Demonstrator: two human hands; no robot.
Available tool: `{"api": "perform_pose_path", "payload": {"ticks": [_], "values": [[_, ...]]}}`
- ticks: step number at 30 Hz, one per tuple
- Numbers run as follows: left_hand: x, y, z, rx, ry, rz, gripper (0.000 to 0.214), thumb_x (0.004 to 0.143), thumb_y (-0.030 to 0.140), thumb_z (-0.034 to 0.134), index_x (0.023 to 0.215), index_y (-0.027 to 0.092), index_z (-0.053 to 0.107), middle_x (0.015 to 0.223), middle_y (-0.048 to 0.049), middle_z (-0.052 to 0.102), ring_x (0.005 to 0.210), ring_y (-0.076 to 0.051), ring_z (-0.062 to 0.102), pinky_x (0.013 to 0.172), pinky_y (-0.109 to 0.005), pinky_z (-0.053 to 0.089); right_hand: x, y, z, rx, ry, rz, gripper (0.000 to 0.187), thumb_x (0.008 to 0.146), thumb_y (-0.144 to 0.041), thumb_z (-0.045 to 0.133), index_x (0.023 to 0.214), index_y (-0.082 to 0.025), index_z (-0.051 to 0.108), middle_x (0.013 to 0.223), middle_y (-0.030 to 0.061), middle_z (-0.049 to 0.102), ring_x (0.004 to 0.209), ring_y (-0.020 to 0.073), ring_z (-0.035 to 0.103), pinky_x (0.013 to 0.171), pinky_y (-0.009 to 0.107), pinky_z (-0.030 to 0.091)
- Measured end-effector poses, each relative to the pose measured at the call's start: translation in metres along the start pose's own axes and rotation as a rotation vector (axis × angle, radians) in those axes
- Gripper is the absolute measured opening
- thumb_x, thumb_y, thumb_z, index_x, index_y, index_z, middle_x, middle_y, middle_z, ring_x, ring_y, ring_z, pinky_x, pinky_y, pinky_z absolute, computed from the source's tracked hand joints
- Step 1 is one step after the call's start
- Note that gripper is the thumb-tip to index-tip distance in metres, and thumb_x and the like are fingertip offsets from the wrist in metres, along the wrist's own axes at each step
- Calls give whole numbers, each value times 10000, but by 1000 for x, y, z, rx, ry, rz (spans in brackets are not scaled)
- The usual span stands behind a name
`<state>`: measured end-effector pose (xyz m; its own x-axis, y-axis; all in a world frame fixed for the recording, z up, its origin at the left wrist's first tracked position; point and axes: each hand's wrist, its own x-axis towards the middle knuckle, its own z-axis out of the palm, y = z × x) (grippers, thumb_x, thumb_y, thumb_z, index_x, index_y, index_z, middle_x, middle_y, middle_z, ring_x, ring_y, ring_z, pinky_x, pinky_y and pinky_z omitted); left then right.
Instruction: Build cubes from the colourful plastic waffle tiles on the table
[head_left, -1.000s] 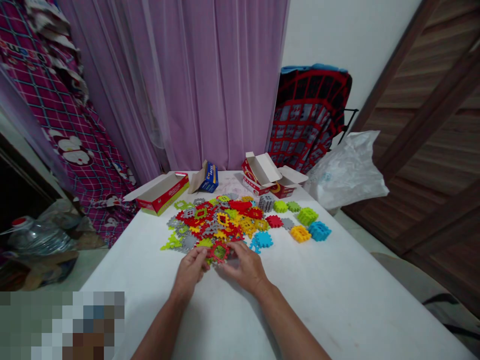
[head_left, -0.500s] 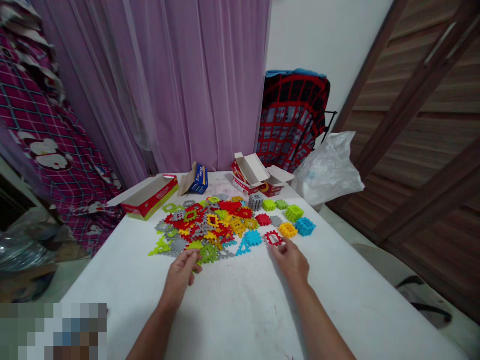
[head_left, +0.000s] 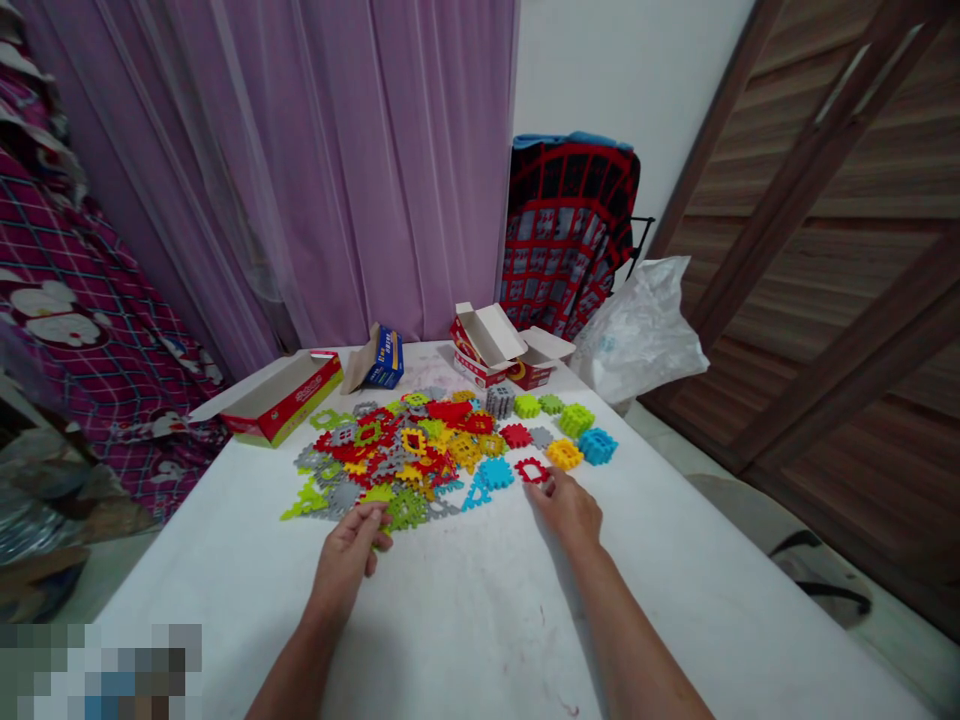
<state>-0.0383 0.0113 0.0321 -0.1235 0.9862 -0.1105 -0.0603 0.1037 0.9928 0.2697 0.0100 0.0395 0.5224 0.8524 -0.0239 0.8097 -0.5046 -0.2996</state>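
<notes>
A heap of flat, toothed plastic tiles (head_left: 397, 450) in red, yellow, grey, green and blue lies on the white table (head_left: 487, 620). My right hand (head_left: 566, 508) rests on the table with its fingertips at a red open-frame tile (head_left: 532, 470) set apart from the heap, beside a blue tile (head_left: 495, 473). My left hand (head_left: 346, 552) lies at the near edge of the heap, fingers curled next to a green tile (head_left: 407, 510). Assembled blocks stand to the right: yellow (head_left: 564, 454), blue (head_left: 598, 446), green (head_left: 575, 419).
Open cardboard boxes stand at the table's far side: a long red one (head_left: 274, 398), a small blue one (head_left: 379, 358), red and white ones (head_left: 499, 346). A white plastic bag (head_left: 641, 330) lies at the far right corner. Purple curtains hang behind.
My right hand has carried the red frame tile from the near edge of the heap out to the right and set it on the table. My left hand stays by the heap.
</notes>
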Motion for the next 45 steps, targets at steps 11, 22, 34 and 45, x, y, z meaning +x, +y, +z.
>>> {"api": "perform_pose_path", "payload": {"ticks": [11, 22, 34, 45], "values": [[-1, 2, 1, -18, 19, 5, 507, 581, 560, 738, 872, 152, 659, 758, -23, 645, 534, -109, 558, 316, -167, 344, 2, 2, 3, 22, 16, -20, 487, 826, -566, 505, 1180, -246, 607, 1023, 81, 707, 912, 258, 664, 706, 333, 477], [2, 1, 0, -158, 57, -52, 545, 521, 563, 784, 855, 154, 652, 618, 39, 582, 413, -53, 460, 283, -124, 223, 11, -4, 3, 108, 141, -146, 350, 909, -406, 446, 1154, -231, 624, 969, 33, 710, 882, 194, 647, 698, 269, 438], [-1, 6, 3, -163, 79, -105, 561, 473, 584, 788, 819, 163, 656, 551, 58, 546, 382, -49, 418, 315, -147, 176, 79, -95, -11, -218, 26, -644, 249, 878, -312, 537, 1015, -226, 727, 1069, 96, 630, 1038, 220, 560, 844, 297, 424], [-1, 10, 5, -135, 66, -103, 495, 518, 555, 758, 813, 171, 652, 556, 62, 541, 379, -54, 422, 324, -157, 180, 92, -105, -1, -299, 9, -673, 249, 844, -210, 547, 1017, -142, 712, 1088, 149, 650, 1030, 250, 577, 859, 326, 436]]}}
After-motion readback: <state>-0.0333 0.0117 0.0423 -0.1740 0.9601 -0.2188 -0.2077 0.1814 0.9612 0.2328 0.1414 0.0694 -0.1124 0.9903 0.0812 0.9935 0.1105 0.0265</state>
